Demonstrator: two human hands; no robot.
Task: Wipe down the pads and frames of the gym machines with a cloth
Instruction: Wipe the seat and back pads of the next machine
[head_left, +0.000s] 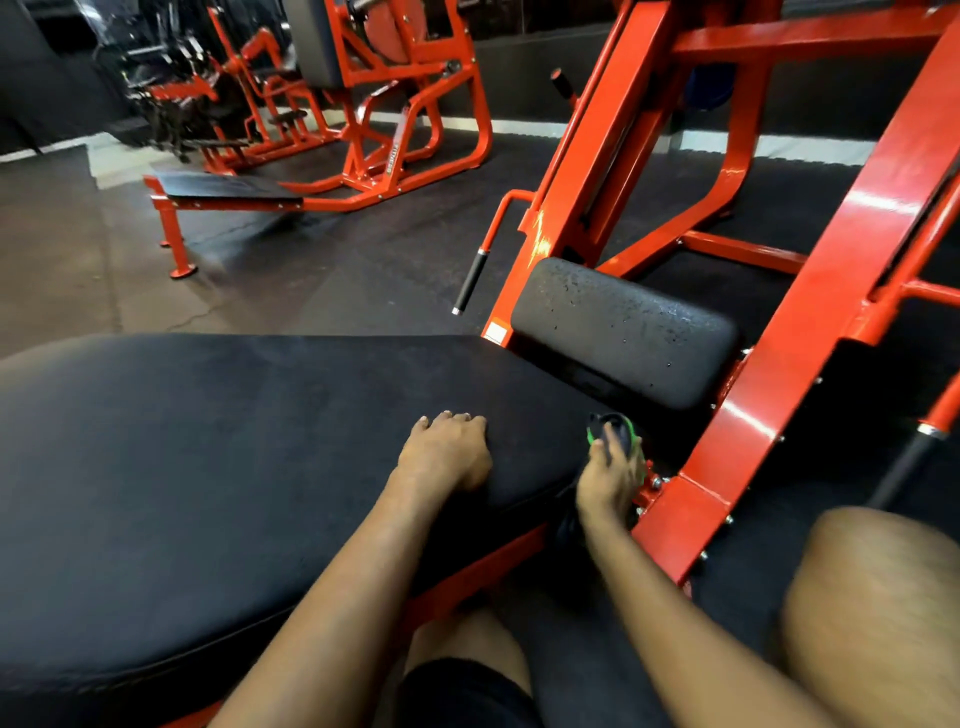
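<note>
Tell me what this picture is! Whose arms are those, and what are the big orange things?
This one picture comes from a camera worn on a person's head, so you see their own arms reaching forward. They are cleaning a gym. The left hand rests on a wide black padded bench and holds nothing. The right hand grips a dark cloth with a bright green edge at the bench's end, beside the shiny red-orange steel frame. Just beyond sits a smaller black cushion pad, dotted with specks that look like droplets. The orange things are exercise machines. More red-orange machines stand farther back on the dark floor.
</note>
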